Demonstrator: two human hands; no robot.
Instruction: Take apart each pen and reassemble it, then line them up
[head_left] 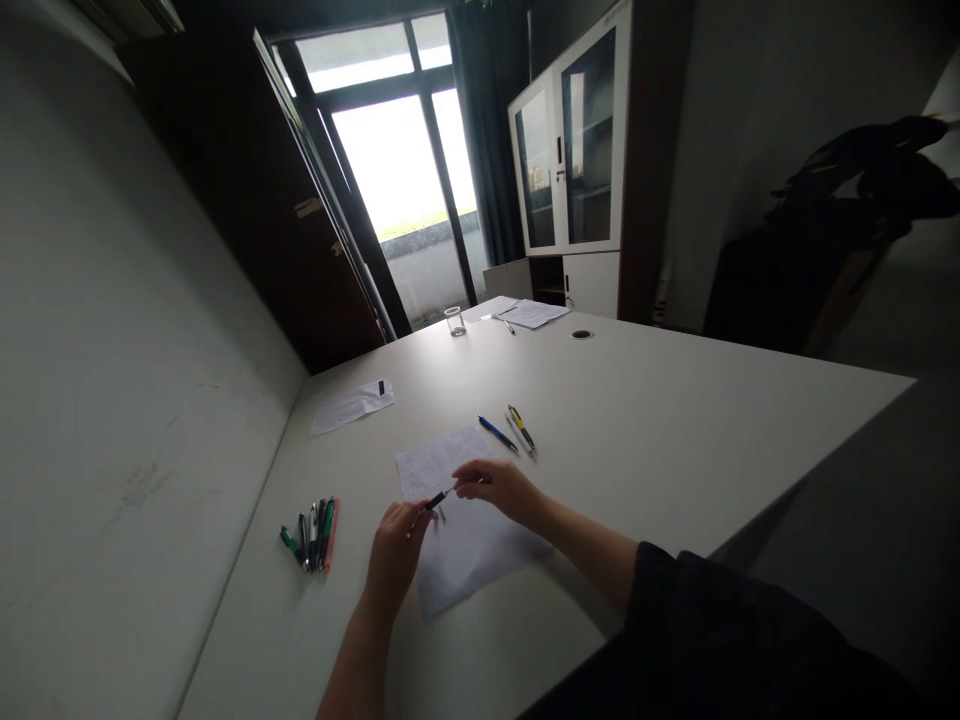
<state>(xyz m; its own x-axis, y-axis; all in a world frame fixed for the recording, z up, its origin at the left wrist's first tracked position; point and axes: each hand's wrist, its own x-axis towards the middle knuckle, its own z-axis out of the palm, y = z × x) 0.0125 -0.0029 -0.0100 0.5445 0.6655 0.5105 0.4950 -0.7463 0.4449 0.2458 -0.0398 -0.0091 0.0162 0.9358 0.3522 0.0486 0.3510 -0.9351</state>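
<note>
Over the sheet of paper (472, 565), my left hand (396, 550) pinches a dark pen barrel (436, 500) between thumb and fingers. A thin, light-coloured piece sticks out of the barrel's upper right end. The fingertips of my right hand (495, 485) are closed at that thin piece; whether it is a refill or the pen's tip is too small to tell. Just beyond my right hand lie a blue pen (497, 433) and a yellow and black pen (521, 427), side by side. Writing covers the upper part of the sheet.
Left of my hands lies a group of several pens (315, 535). Another sheet (352, 407) rests near the wall. Farther back are a clear glass (455, 321), papers (536, 313) with a pen, and a cable hole (583, 335) in the white table (675, 420).
</note>
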